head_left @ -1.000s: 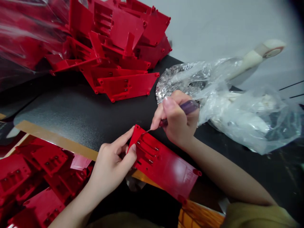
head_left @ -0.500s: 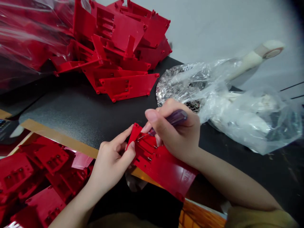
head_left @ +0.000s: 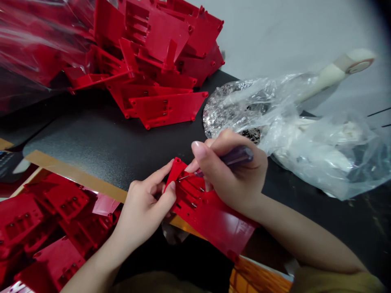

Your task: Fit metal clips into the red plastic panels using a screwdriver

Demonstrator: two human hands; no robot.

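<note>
My left hand (head_left: 151, 203) grips the upper left end of a red plastic panel (head_left: 214, 219), thumb on its face and fingers at its edge. The panel has slots with small metal pieces in them and slants down to the right. My right hand (head_left: 233, 175) is closed around the purple handle of a screwdriver-like tool (head_left: 238, 156). Its thin metal shaft points left, with the tip at a slot near my left thumb. What exactly the tip touches is too small to tell.
Red panels (head_left: 171, 108) are heaped at the back left, partly under clear plastic. More panels (head_left: 61, 256) lie in a box at lower left. A clear bag with small metal parts (head_left: 226, 106) and a bag of white material (head_left: 330, 150) sit on the black table (head_left: 91, 142).
The handle of the tool has tipped lower and to the right with my right hand, while its tip stays near the same slot. The view has shifted slightly.
</note>
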